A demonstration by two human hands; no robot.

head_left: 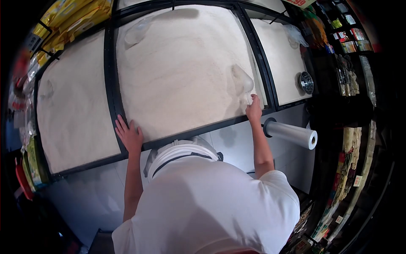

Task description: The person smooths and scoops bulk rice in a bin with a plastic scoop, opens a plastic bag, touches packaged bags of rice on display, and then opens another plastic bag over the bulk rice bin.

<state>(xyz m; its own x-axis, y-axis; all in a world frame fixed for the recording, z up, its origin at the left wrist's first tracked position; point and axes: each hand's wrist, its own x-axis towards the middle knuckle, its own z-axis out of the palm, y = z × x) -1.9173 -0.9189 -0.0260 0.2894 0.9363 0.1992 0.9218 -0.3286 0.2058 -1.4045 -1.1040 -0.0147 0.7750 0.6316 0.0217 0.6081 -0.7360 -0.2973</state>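
A wide bin of fine white grain or powder (pixel 182 76) lies before me; its exact kind is too fine to tell. My right hand (pixel 253 110) is closed around the handle of a pale scoop (pixel 243 80), near the bin's front right corner. The scoop's bowl rests on or slightly in the white contents. My left hand (pixel 130 135) lies with fingers spread on the black frame (pixel 113 91) at the bin's front left corner, holding nothing. Another translucent scoop (pixel 134 38) sits at the back left of the same bin.
Similar bins flank this one, a left bin (pixel 76 106) and a right bin (pixel 277 63). The right one holds a dark bowl (pixel 305 82) and a clear plastic bag (pixel 296 34). A plastic roll (pixel 292 134) juts out below my right hand. Yellow packages (pixel 76 21) are stacked at back left.
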